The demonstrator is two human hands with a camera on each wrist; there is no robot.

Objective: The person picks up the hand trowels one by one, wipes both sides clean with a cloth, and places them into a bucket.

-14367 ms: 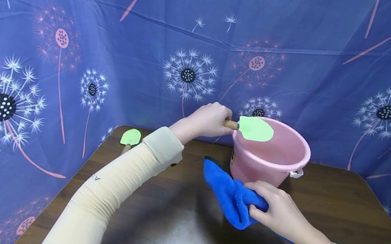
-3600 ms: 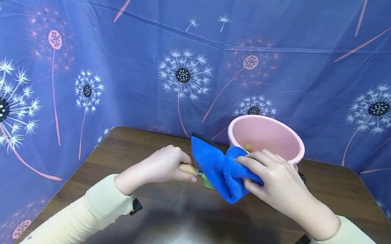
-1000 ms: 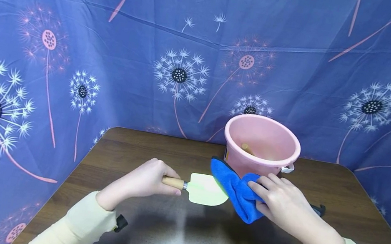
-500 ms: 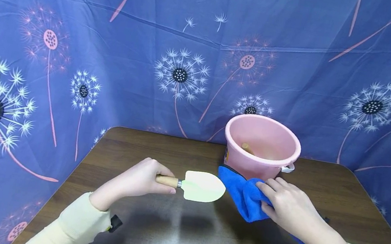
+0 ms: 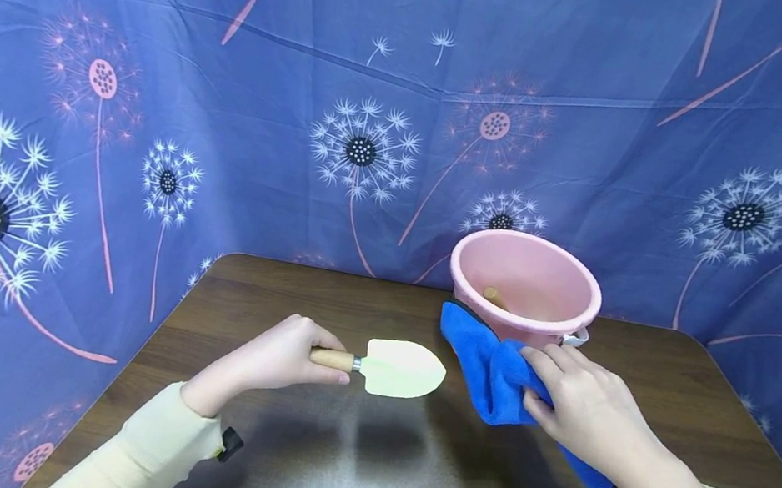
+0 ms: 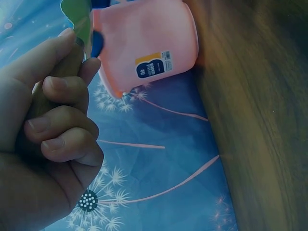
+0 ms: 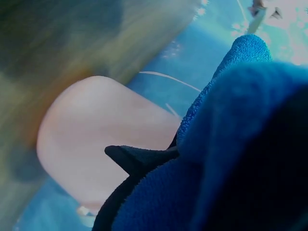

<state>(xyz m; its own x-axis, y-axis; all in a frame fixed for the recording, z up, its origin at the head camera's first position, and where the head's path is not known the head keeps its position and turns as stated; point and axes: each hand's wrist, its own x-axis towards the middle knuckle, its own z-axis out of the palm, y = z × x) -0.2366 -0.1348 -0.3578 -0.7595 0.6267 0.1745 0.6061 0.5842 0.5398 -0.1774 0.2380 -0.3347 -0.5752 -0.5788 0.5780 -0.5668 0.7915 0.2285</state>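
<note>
My left hand (image 5: 284, 353) grips the wooden handle of a small trowel (image 5: 404, 370), its pale green blade pointing right above the table. In the left wrist view, curled fingers wrap the handle, and only part of the green blade shows. My right hand (image 5: 590, 405) holds a bunched blue cloth (image 5: 493, 373) with dark edging, just in front of the pink bucket (image 5: 508, 322). The cloth is apart from the blade. Inside the bucket a wooden handle end (image 5: 493, 295) shows; the rest of it is hidden. Blue cloth (image 7: 250, 106) fills much of the right wrist view, hiding the right hand.
The bucket stands at the back right of the brown wooden table (image 5: 293, 288), its white handle fitting (image 5: 576, 337) on the right. A blue curtain (image 5: 252, 105) with dandelion prints hangs behind and to the left.
Earlier, one trowel was held over the bucket and another lay at the table's left; now a handle sticks up inside the bucket. The cloth has come off the held blade, which moved slightly left.
</note>
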